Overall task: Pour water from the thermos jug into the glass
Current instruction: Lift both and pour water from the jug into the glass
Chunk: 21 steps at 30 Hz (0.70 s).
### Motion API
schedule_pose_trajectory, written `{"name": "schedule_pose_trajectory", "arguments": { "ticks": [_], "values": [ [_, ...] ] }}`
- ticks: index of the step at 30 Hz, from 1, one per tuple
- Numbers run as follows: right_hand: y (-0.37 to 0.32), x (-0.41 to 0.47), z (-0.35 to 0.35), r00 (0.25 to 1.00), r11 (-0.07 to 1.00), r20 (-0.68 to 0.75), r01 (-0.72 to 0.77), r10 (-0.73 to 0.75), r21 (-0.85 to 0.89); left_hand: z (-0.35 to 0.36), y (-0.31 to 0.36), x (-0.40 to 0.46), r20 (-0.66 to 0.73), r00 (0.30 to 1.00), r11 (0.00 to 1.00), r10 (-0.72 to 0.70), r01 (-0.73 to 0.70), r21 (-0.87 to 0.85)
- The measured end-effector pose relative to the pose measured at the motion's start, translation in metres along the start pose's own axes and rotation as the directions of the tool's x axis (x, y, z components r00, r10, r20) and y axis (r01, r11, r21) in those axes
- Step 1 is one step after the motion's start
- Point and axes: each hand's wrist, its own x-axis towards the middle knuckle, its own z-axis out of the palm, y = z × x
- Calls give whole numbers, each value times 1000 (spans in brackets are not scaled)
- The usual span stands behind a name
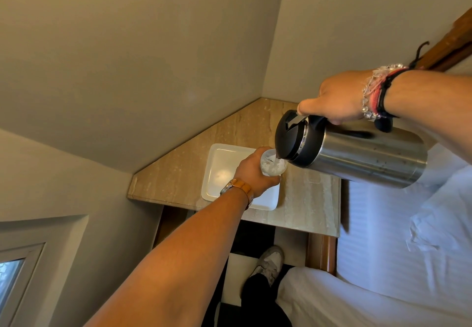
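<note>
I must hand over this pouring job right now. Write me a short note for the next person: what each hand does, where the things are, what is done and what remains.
Left hand: closed around the glass, holding it in the air above the white tray on the stone counter.
Right hand: grips the handle of the thermos jug, thumb on the lid lever; the jug is tipped far over, its spout at the rim of the glass.
Done: water is running into the glass, which already holds some.
Left: fill to the wanted level, probably bring the jug upright, then set both down. The exact level is hard to see.
</note>
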Motion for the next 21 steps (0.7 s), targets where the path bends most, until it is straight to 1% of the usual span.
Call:
{"name": "schedule_pose_trajectory", "arguments": {
  "ticks": [14, 21],
  "values": [
    [-2, 0, -4, 1000, 1000, 23, -6, 6, 20, -2, 4, 1, 4, 1000, 1000, -6, 6, 15],
    [-4, 2, -3, 1000, 1000, 3, 9, -9, -5, -2, 4, 2, 14, 1000, 1000, -15, 15, -3]
  ]
}}
